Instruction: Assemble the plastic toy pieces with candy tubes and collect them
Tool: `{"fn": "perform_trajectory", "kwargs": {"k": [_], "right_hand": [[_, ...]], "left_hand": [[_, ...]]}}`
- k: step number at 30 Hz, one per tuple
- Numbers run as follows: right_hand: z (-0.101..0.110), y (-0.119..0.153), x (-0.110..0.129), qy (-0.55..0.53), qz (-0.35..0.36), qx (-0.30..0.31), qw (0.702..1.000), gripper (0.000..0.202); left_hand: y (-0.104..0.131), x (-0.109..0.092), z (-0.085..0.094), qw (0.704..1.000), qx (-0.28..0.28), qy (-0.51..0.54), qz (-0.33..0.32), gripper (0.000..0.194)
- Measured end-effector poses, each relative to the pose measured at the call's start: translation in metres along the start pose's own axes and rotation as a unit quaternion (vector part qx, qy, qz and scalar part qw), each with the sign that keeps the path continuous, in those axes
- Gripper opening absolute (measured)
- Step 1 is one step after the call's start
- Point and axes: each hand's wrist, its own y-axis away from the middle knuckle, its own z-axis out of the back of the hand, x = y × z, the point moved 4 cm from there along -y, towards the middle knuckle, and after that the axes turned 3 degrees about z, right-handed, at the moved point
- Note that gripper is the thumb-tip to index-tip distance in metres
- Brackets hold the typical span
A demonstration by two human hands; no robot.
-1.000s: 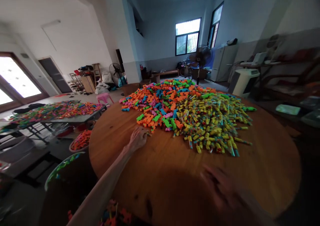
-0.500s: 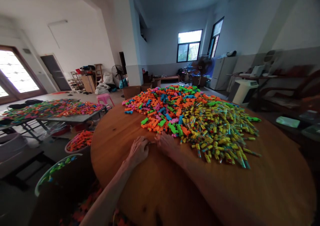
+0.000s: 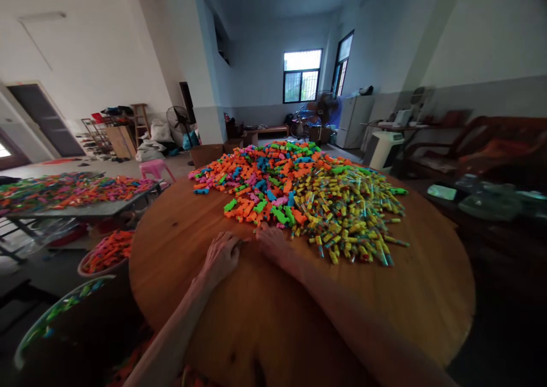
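Observation:
My left hand rests low over the round wooden table, its fingers curled together. A small thin thing shows at its fingertips, too small to name. Just to the right, my right hand is closed at the near edge of a heap of small plastic toy pieces in orange, green, blue and pink. What its fingers hold, if anything, is hidden. Right of that hand lies a pile of yellow-capped clear tubes with colourful contents. The two hands are a short gap apart.
A second table at the left bears more coloured pieces. Below it stand a tub of orange pieces and a basin of green ones. A pink stool and a wooden bench stand farther back.
The view has turned to the right, so the table and both piles sit farther left in the picture. My hands stay close together at the heap's near edge, with little change in pose.

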Motion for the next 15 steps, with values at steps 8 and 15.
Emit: {"fn": "perform_trajectory", "kwargs": {"k": [8,15], "right_hand": [[0.013,0.02,-0.012,-0.041,-0.065,-0.011,0.997,0.024],[0.021,-0.003,-0.002,-0.057,-0.094,0.006,0.994,0.029]], "left_hand": [[0.001,-0.01,0.004,1.0,-0.001,-0.023,0.011,0.025],[0.001,-0.007,0.003,0.999,-0.003,-0.033,0.01,0.02]]}}
